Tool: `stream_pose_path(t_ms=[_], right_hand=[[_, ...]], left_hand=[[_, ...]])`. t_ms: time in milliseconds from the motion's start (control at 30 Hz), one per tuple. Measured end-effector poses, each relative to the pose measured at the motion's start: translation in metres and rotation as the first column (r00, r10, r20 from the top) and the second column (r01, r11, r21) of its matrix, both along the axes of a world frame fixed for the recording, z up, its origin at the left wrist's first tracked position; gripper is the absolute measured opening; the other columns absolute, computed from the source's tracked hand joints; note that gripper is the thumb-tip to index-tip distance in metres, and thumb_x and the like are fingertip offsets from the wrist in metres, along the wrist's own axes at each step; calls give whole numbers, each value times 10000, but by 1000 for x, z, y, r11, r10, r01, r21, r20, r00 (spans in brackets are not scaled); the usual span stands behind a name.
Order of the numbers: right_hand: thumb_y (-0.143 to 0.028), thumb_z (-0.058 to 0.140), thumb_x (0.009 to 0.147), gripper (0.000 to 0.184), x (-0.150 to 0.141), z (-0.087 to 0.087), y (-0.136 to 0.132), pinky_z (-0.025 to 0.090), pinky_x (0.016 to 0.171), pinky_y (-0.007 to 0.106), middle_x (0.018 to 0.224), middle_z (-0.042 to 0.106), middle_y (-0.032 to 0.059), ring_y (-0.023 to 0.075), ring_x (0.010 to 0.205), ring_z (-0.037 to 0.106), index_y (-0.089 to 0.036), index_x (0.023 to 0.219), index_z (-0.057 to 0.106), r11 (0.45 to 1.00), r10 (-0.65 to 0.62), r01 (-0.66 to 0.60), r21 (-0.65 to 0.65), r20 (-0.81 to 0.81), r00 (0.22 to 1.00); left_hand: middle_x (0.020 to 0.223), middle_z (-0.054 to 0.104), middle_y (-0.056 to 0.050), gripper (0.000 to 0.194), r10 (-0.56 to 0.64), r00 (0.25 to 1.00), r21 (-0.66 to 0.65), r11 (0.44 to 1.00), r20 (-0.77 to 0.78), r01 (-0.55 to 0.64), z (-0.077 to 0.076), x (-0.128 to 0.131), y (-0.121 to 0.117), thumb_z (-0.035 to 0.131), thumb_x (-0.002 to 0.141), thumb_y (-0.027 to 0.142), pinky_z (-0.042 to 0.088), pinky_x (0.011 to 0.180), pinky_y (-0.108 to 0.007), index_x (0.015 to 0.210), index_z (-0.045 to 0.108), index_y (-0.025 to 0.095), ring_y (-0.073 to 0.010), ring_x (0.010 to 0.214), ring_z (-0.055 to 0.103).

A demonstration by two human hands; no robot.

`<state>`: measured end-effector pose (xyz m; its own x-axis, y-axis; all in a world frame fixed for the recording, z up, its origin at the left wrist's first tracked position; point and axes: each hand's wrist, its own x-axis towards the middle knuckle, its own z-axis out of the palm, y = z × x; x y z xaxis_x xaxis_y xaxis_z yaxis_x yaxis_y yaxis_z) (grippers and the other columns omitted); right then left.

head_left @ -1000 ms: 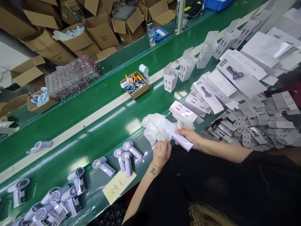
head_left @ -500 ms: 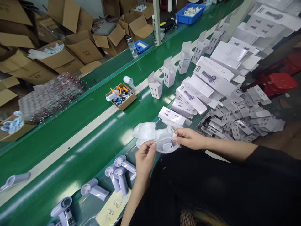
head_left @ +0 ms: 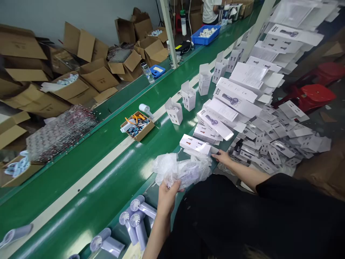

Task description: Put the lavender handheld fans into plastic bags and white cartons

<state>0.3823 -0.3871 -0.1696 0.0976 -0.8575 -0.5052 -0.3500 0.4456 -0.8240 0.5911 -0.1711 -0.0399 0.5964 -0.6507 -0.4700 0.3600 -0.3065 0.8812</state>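
My left hand is closed around one end of a lavender handheld fan wrapped in a clear plastic bag. More crumpled clear bags lie just beyond it on the bench. My right hand reaches to the end of a white printed box lying on its side, thumb and fingers pinching its end flap. Several unwrapped lavender fans rest left of my left forearm, partly over a yellow paper note.
White boxes stand upright with lids raised along the green conveyor. A small carton holds orange-handled pliers and small parts. Flat printed boxes are piled at right, near red stools. Brown cartons line the far side.
The lavender fan went into the clear bag. My right hand has let go of the bag and moved right to the white box. My left hand keeps hold of the bagged fan.
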Motion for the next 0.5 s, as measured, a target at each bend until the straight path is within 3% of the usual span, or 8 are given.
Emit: stream_pose_path(t_ms=[67,167,267,333,400,500], right_hand=[[-351,679,635,266,10,-3,1,473,556,254,665,497,-30,141,633,514,-200,794,528,998,-8,8,-58,11,1000],[-404,608,730,230,33,14,5,492,767,302,887,560,32,184,888,539,-214,840,541,965,17,-13,-262,13,1000],[-415,571,800,214,68,40,-7,438,917,332,1072,567,77,205,1046,511,-220,890,564,820,220,-161,-549,43,975],[-413,530,842,225,101,56,-25,428,916,328,1049,594,79,200,1006,537,-211,930,575,725,405,-289,-625,47,913],[-404,512,853,268,139,68,-44,435,860,307,992,615,65,182,909,563,-190,1003,571,654,564,-430,-622,22,825],[-382,495,845,294,193,75,-65,424,739,275,852,617,33,156,752,544,-160,1023,570,566,680,-592,-573,-81,729]], left_hand=[[803,663,-25,422,89,994,-30,995,-64,-91,3,11,1,814,546,294,533,525,-257,895,634,139,-163,671,628],[841,671,-20,453,220,967,-34,974,-128,-226,2,26,7,824,521,258,544,549,-250,915,625,158,-158,691,647],[815,660,6,416,357,916,-32,929,-180,-369,-5,37,10,815,524,222,541,543,-228,887,620,174,-137,679,645],[800,648,16,408,408,892,-40,905,-197,-423,-9,42,9,814,518,203,535,524,-214,871,613,172,-124,662,635],[790,641,15,415,416,888,-51,900,-197,-433,-11,47,4,816,507,195,530,506,-209,865,607,163,-118,643,626],[775,640,9,419,414,895,-83,898,-168,-432,-5,57,-11,815,499,203,526,494,-212,858,604,156,-119,630,620]])
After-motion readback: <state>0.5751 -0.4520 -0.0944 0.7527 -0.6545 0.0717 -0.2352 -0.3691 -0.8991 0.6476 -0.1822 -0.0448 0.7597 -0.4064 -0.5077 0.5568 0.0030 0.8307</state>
